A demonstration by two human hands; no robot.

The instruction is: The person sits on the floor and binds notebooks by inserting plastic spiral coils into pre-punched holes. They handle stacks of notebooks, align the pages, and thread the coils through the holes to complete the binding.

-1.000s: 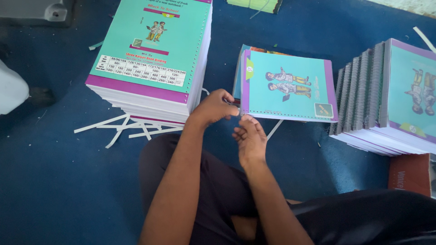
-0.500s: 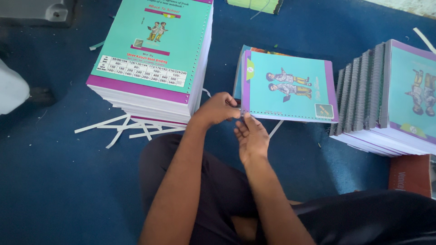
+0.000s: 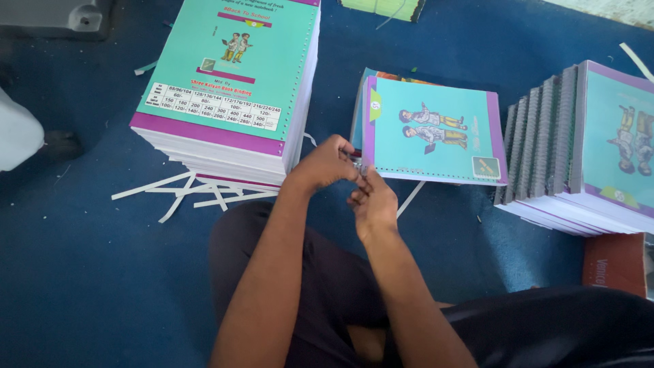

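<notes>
Both hands meet at the near left corner of a turquoise spiral-bound notebook with a purple spine strip (image 3: 432, 133), which lies on the blue carpeted floor (image 3: 82, 272) just beyond the person's knees. The left hand (image 3: 325, 165) is curled over that corner, its grip pinched on something small and metallic at the end of the wire binding; the right hand (image 3: 371, 201) comes up from below, fingertips closed on the same spot.

Judging by how things lie, this notebook is being finished at its binding end. A row of bound notebooks standing on edge (image 3: 579, 150) fills the right side and looks done. A tall stack of turquoise covers with a punched edge (image 3: 231, 75) on the left seems still to come.

Room is tight: the stack sits just left of the hands, white paper strips (image 3: 197, 194) lie scattered at its base, and open floor remains only near left.
</notes>
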